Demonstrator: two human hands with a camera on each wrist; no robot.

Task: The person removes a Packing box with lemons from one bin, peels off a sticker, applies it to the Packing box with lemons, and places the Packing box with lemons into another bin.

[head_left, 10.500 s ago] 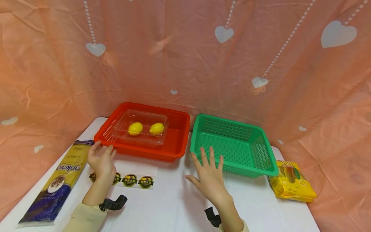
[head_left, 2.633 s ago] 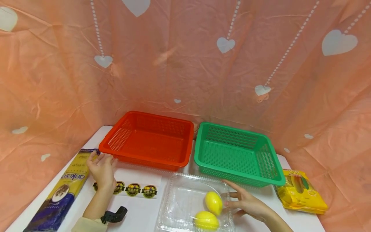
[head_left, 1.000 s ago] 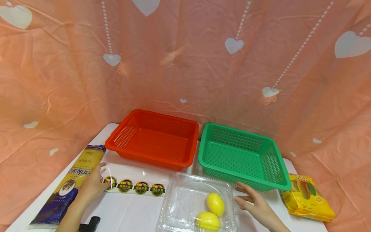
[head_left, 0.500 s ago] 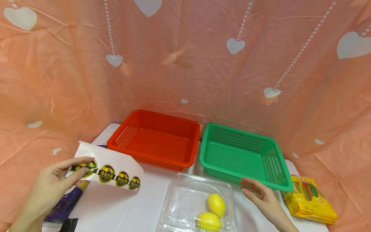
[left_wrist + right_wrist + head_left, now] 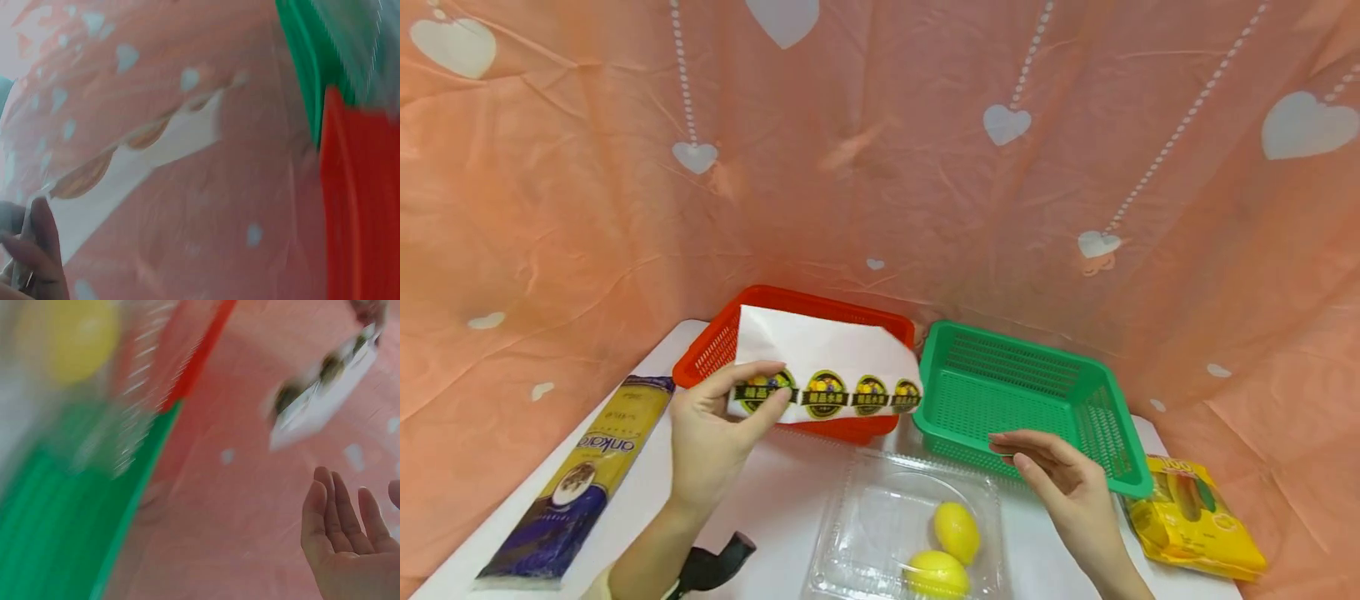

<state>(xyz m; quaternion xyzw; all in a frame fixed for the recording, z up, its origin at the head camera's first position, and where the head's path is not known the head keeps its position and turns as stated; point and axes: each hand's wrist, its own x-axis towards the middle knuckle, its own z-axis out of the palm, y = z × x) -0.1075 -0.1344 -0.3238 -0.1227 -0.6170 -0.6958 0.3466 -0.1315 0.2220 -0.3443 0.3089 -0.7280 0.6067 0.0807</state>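
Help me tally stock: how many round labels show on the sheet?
4, in a row on the white sheet: the leftmost label, partly covered by the left grip, then the second label, third label and fourth label rightward. Others may be hidden.

White tabletop (image 5: 782, 508) walled in by a peach curtain (image 5: 820, 208); kind of room unclear.
Printed with white hearts (image 5: 1007, 125), the curtain closes off the back and both sides; plastic baskets (image 5: 1015, 371) and a food packet (image 5: 580, 475) on the tabletop suggest a staged work spot.
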